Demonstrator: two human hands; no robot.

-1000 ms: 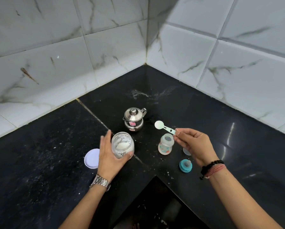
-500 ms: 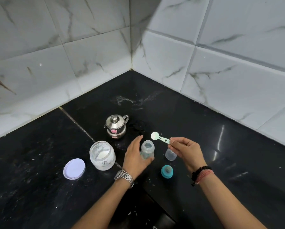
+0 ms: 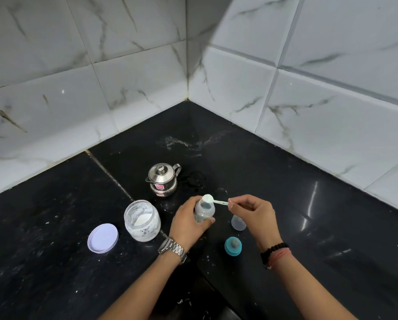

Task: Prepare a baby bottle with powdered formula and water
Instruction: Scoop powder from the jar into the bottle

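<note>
The clear baby bottle (image 3: 204, 210) stands open on the black counter, and my left hand (image 3: 188, 224) grips its body. My right hand (image 3: 253, 212) pinches the handle of a pale green scoop (image 3: 213, 199); the scoop's bowl holds white powder and hovers over the bottle's mouth. An open glass jar of white formula powder (image 3: 142, 220) stands to the left of the bottle, its white lid (image 3: 103, 237) lying flat further left. The teal collar with the teat (image 3: 233, 246) and a clear cap (image 3: 238, 224) rest on the counter below my right hand.
A small lidded steel kettle (image 3: 163, 180) stands behind the bottle. The black counter (image 3: 308, 204) runs into a corner of white marbled wall tiles. A wet smear marks the counter near the corner. Specks of spilled powder dot the counter around the jar.
My left hand left the powder jar and took hold of the baby bottle. My right hand brought the scoop down over the bottle's mouth.
</note>
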